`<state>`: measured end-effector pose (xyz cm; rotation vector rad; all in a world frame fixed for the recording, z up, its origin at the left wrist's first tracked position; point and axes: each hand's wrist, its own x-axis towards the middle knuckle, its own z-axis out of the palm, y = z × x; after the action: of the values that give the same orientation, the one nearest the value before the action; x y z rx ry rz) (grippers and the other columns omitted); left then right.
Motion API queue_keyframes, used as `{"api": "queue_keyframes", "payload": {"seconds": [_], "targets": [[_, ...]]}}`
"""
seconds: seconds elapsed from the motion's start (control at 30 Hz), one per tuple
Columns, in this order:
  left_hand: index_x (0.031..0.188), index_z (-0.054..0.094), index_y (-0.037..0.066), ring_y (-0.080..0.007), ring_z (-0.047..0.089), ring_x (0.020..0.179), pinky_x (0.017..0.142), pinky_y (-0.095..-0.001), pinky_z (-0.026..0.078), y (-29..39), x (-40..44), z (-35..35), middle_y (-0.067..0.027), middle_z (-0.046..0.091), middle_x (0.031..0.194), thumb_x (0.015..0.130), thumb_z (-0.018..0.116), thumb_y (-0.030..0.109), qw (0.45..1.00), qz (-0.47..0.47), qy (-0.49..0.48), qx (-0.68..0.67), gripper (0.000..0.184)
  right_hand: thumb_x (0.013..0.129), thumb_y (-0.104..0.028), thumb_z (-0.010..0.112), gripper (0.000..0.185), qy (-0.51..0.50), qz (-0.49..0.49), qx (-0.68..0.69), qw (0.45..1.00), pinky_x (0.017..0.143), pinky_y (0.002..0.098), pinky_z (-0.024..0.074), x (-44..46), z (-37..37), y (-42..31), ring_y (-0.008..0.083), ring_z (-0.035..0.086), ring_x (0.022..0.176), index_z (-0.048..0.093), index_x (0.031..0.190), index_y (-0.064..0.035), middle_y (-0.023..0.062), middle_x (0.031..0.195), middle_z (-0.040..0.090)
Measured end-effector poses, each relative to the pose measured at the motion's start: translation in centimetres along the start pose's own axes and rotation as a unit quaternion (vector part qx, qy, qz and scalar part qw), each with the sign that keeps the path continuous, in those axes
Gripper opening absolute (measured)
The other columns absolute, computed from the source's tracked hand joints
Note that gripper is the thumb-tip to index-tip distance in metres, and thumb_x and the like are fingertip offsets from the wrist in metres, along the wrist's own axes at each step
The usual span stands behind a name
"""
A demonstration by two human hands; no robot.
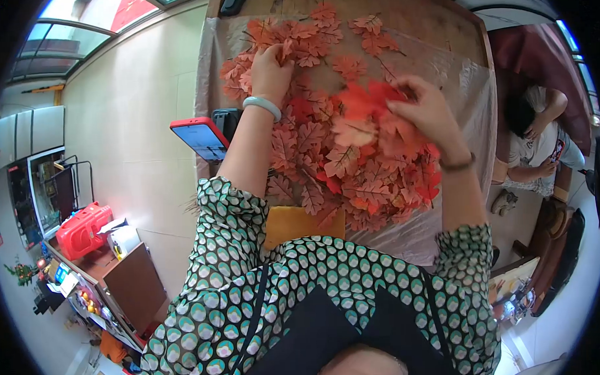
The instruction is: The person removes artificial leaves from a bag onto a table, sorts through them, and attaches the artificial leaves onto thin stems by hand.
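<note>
Dark collar [305, 339] nearest; right hand [433, 113] pinches red oak-leaf sprig [375, 99]; left hand [269, 73] amid coral leaves [303, 36], grip unclear; plastic sheet [471, 119] presumably protects table [399, 5].

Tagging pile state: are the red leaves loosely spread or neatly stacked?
Loosely spread: the leaves overlap at mixed angles over the plastic sheet, with a few lying off the main heap.

Your left hand [271, 73] touches leaves [301, 37] toward the far left corner of the worktop [413, 10]. Your right hand [431, 113] holds a blurred red bunch [368, 100] nearer the right edge. A phone [202, 139] sits by the left edge.
</note>
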<state>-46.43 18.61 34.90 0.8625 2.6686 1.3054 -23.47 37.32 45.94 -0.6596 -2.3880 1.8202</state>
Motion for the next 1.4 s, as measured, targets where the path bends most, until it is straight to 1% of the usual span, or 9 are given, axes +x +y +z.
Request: {"api": "queue_keyframes", "payload": {"seconds": [0.2,0.33,0.43,0.63,0.87,0.97,1.13,1.27,1.4], "targets": [[0.113,0.059,0.002,-0.0373,0.059,0.098,0.085,-0.0424,0.050,5.2,-2.8,-2.5,-0.0190,0.059,0.106,0.074,0.071,0.011,0.978,0.145,0.028,0.150,0.042,0.076,0.001,0.065,0.031,0.013,0.088,0.026,0.996,0.075,0.0268,0.0469,-7.8,1.9,3.3,0.0150,0.059,0.084,0.060,0.107,-0.0030,0.0042,0.094,0.062],[0.119,0.051,0.001,-0.0373,0.059,0.100,0.083,-0.0416,0.052,5.4,-6.0,-1.7,-0.0190,0.054,0.111,0.073,0.074,0.012,0.926,0.061,-0.255,0.270,0.052,0.074,-0.011,0.071,0.039,0.023,0.027,-0.254,0.967,0.078,0.0346,0.0468,-10.3,4.3,5.3,0.0244,0.059,0.091,0.060,0.111,-0.0090,0.0088,0.104,0.059],[0.128,0.046,0.004,-0.0406,0.057,0.103,0.081,-0.0454,0.052,7.0,-7.5,-1.4,-0.0214,0.050,0.120,0.070,0.079,0.018,0.917,0.007,-0.297,0.268,0.069,0.072,-0.033,0.075,0.052,0.046,-0.025,-0.477,0.877,0.081,0.0394,0.0435,-11.1,5.1,4.1,0.0290,0.055,0.102,0.060,0.116,-0.0109,0.0099,0.121,0.054],[0.136,0.039,0.009,-0.0387,0.057,0.104,0.081,-0.0427,0.053,5.4,-8.1,0.5,-0.0194,0.046,0.120,0.069,0.082,0.018,0.920,0.046,-0.290,0.261,0.080,0.071,-0.035,0.078,0.056,0.161,-0.127,-0.346,0.915,0.088,0.0431,0.0448,-9.6,0.7,5.0,0.0307,0.057,0.101,0.060,0.117,-0.0081,0.0121,0.108,0.061],[0.121,0.051,0.009,-0.0391,0.056,0.102,0.087,-0.0451,0.049,4.2,-6.6,2.5,-0.0192,0.049,0.115,0.069,0.076,0.009,0.911,0.041,-0.333,0.239,0.057,0.067,-0.035,0.085,0.074,0.317,0.237,-0.144,0.907,0.070,0.0346,0.0553,-0.6,-7.9,16.1,0.0202,0.067,0.083,0.052,0.117,0.0096,0.0169,0.107,0.062],[0.118,0.057,0.007,-0.0398,0.056,0.101,0.084,-0.0458,0.049,3.3,-6.5,3.3,-0.0206,0.050,0.112,0.070,0.072,0.006,0.903,0.059,-0.365,0.217,0.050,0.064,-0.037,0.087,0.086,0.208,0.182,-0.036,0.960,0.080,0.0363,0.0537,1.5,-7.6,20.7,0.0226,0.066,0.094,0.046,0.123,0.0104,0.0201,0.110,0.062],[0.106,0.064,0.007,-0.0385,0.058,0.099,0.082,-0.0445,0.050,4.3,-7.0,3.3,-0.0181,0.056,0.105,0.071,0.069,0.006,0.916,0.108,-0.321,0.215,0.036,0.063,-0.029,0.086,0.065,0.143,0.157,-0.272,0.939,0.090,0.0348,0.0481,1.0,-1.5,14.1,0.0250,0.062,0.108,0.059,0.113,0.0023,0.0163,0.108,0.066],[0.108,0.064,0.009,-0.0384,0.059,0.096,0.080,-0.0449,0.050,4.1,-6.5,3.8,-0.0174,0.063,0.097,0.069,0.065,0.004,0.904,0.167,-0.330,0.214,0.039,0.066,-0.016,0.083,0.050,0.025,0.144,-0.063,0.987,0.082,0.0299,0.0499,1.9,-2.1,14.3,0.0209,0.065,0.090,0.063,0.109,0.0005,0.0101,0.098,0.070],[0.102,0.064,0.007,-0.0390,0.061,0.090,0.077,-0.0458,0.050,7.1,-5.0,1.8,-0.0195,0.065,0.091,0.068,0.063,0.003,0.917,0.158,-0.332,0.157,0.035,0.072,-0.007,0.079,0.042,0.109,0.070,0.130,0.983,0.079,0.0277,0.0507,0.7,-4.1,12.7,0.0148,0.064,0.085,0.064,0.110,0.0000,0.0053,0.096,0.070]]}}
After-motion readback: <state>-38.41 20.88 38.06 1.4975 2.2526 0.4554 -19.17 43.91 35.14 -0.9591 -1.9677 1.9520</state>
